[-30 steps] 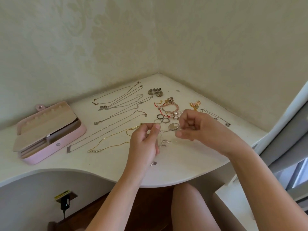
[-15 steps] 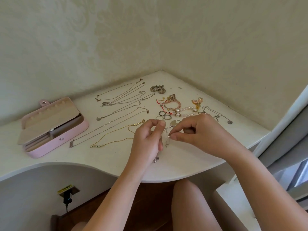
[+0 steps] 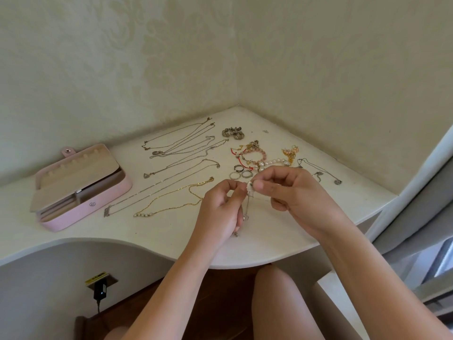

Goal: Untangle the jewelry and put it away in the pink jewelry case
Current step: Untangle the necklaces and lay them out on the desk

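My left hand (image 3: 221, 212) and my right hand (image 3: 291, 195) meet above the white corner table (image 3: 171, 236), both pinching a thin silver necklace (image 3: 248, 204) with a round pendant at my fingertips. Its chain hangs down between the hands, with a small end piece lying by my left wrist. The pink jewelry case (image 3: 81, 187) lies open at the left of the table. Several chains (image 3: 176, 153) are laid out straight between the case and my hands, among them a gold necklace (image 3: 171, 204) with pearls.
Behind my hands lie a beaded and pearl bracelet pile (image 3: 259, 158), three rings (image 3: 241, 173), grey earrings (image 3: 232, 132), gold earrings (image 3: 290, 153) and another thin necklace (image 3: 323, 171). Walls enclose the corner. My knee (image 3: 277, 300) is under the table's front edge.
My hands have drawn closer together around the pendant, and the chain now hangs straighter between them. The view has shifted slightly.
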